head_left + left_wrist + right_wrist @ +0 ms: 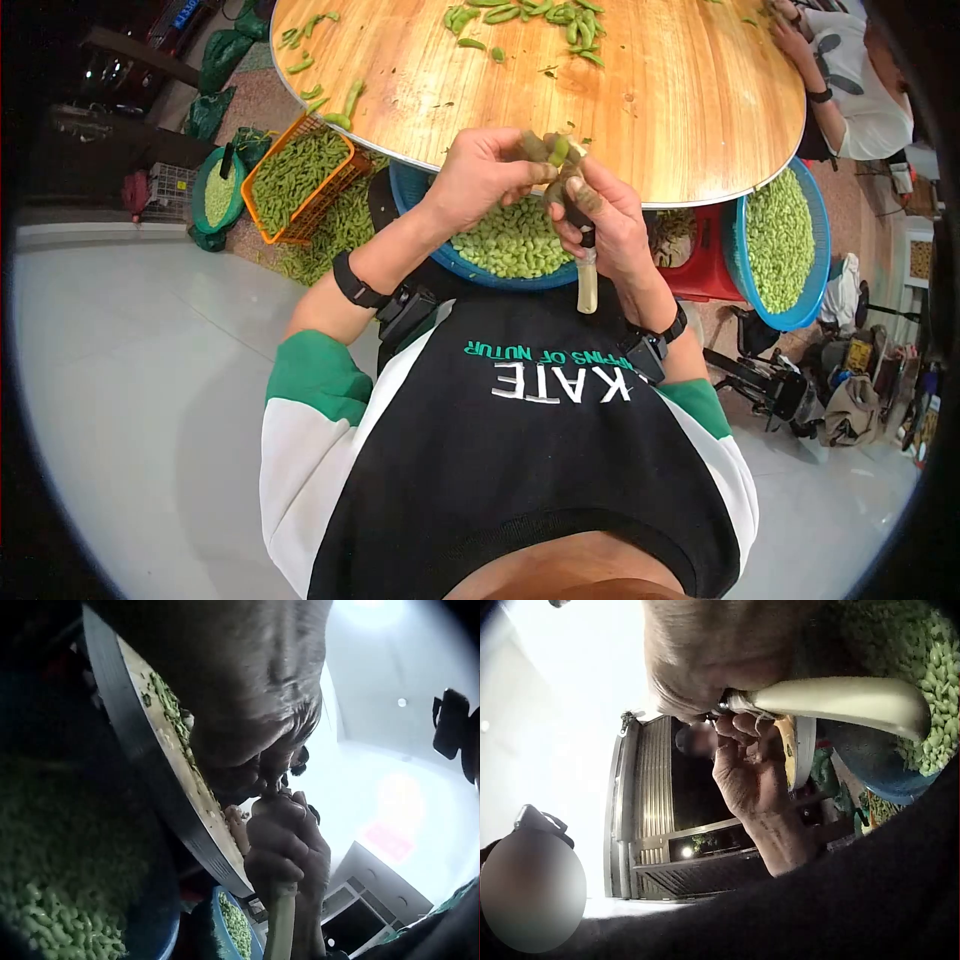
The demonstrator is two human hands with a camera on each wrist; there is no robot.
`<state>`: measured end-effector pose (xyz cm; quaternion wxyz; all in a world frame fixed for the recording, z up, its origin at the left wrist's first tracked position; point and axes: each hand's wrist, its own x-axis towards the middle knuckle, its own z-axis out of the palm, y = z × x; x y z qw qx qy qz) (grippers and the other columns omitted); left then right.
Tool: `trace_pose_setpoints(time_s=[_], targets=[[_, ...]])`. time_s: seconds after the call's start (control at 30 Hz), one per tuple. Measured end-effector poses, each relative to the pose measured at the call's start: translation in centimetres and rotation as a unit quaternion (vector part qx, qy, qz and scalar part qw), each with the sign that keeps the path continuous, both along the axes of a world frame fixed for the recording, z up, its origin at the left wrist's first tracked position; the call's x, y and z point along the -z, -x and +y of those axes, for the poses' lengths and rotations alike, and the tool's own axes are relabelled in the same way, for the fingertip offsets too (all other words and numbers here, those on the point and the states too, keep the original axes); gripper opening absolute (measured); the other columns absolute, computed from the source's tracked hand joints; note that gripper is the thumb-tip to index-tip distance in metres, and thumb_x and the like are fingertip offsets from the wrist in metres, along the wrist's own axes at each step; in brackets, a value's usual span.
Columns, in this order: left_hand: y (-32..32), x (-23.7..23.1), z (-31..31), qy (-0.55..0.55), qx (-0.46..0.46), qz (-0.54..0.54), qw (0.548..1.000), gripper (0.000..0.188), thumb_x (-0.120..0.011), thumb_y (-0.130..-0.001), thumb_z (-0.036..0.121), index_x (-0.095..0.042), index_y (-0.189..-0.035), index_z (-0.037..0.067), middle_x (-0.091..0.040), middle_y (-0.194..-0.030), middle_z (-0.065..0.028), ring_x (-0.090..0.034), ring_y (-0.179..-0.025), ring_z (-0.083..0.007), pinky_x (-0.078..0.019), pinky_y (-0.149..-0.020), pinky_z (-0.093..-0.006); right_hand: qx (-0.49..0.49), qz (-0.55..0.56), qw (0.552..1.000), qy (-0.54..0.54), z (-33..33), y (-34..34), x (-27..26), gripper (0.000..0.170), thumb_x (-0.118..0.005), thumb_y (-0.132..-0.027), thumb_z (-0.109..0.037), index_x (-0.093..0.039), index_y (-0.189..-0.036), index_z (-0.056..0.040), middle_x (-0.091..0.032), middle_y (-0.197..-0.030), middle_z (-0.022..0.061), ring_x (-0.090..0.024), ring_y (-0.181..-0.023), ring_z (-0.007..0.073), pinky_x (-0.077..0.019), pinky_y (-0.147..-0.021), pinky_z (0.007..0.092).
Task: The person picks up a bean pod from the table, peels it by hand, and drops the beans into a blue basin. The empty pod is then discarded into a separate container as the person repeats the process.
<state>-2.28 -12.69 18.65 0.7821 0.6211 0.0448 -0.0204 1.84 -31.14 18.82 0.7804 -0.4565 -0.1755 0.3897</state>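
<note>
In the head view my left hand [485, 178] pinches a green soybean pod [559, 151] between its fingertips, close against the right hand. The right hand [608, 215] grips a tool by its pale, curved handle [587, 285], which sticks out below the fist; the tool's working end is hidden by the fingers. That handle [840, 705] shows large in the right wrist view, with the left hand [754, 780] behind it. Dark stains cover the fingertips. Under both hands sits a blue basin [465, 268] holding shelled green beans [512, 245].
A round wooden table [660, 110] with scattered pods [575, 25] lies ahead. At left stand an orange basket [297, 232] of pods and a green bowl [234, 208]. Right are a red stool [708, 255], another blue basin [822, 255] of beans, and another person [845, 85].
</note>
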Motion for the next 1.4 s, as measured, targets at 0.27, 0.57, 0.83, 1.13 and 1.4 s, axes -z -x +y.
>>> trace_pose_setpoints(time_s=[0.27, 0.57, 0.83, 1.13, 1.4], targets=[[0.2, -1.0, -0.2, -0.055, -0.004, -0.020, 0.998, 0.005, -0.066, -0.083, 0.006, -0.063, -0.081, 0.002, -0.058, -0.065, 0.0033, -0.048, -0.053, -0.0024, -0.0366, -0.046, -0.0182, 0.015, -0.002, 1.000, 0.008, -0.2, 0.2, 0.4, 0.021, -0.046, -0.097, -0.016, -0.054, -0.109, -0.0002, -0.058, -0.077, 0.0043, -0.044, -0.049, 0.0072, -0.0337, -0.039, 0.0198], [-0.9, 0.8, 1.5, 0.191, 0.162, 0.043, 0.967, 0.007, -0.064, -0.083, 0.007, -0.061, -0.089, 0.003, -0.059, -0.069, -0.0034, -0.049, -0.050, -0.0074, -0.0368, -0.042, -0.0192, -0.021, 0.068, 0.997, -0.028, -0.6, 0.0, -0.3, 0.025, -0.049, -0.096, -0.016, -0.053, -0.114, 0.0001, -0.053, -0.074, 0.0055, -0.038, -0.048, 0.0065, -0.0321, -0.037, 0.0186], [-0.3, 1.2, 0.9, 0.278, 0.161, 0.123, 0.939, 0.009, -0.063, -0.086, 0.011, -0.060, -0.092, 0.005, -0.057, -0.071, -0.0021, -0.051, -0.053, -0.0079, -0.0380, -0.043, -0.0201, -0.061, 0.267, 0.952, -0.139, -0.8, -0.5, 1.7, 0.016, -0.053, -0.094, -0.019, -0.050, -0.101, -0.0055, -0.051, -0.077, 0.0065, -0.040, -0.048, 0.0068, -0.0308, -0.035, 0.0174], [0.7, 0.0, 0.1, -0.543, -0.058, -0.358, 0.757, 0.014, -0.066, -0.077, 0.002, -0.058, -0.088, -0.002, -0.052, -0.070, -0.0125, -0.057, -0.061, -0.0202, -0.0429, -0.052, -0.0307, -0.049, 0.337, 0.927, -0.161, -0.1, -0.3, 1.4, 0.019, -0.053, -0.094, -0.020, -0.050, -0.109, -0.0076, -0.050, -0.079, 0.0052, -0.040, -0.050, 0.0058, -0.0311, -0.036, 0.0169], [0.6, -0.2, -0.5, 0.056, -0.013, 0.053, 0.997, 0.020, -0.056, -0.093, 0.017, -0.064, -0.087, 0.000, -0.062, -0.071, -0.0018, -0.052, -0.054, -0.0068, -0.0381, -0.045, -0.0200, 0.011, 0.192, 0.976, -0.101, 0.3, 0.4, 0.9, 0.028, -0.049, -0.095, -0.018, -0.051, -0.120, -0.0044, -0.053, -0.079, 0.0069, -0.042, -0.050, 0.0062, -0.0322, -0.037, 0.0179]])
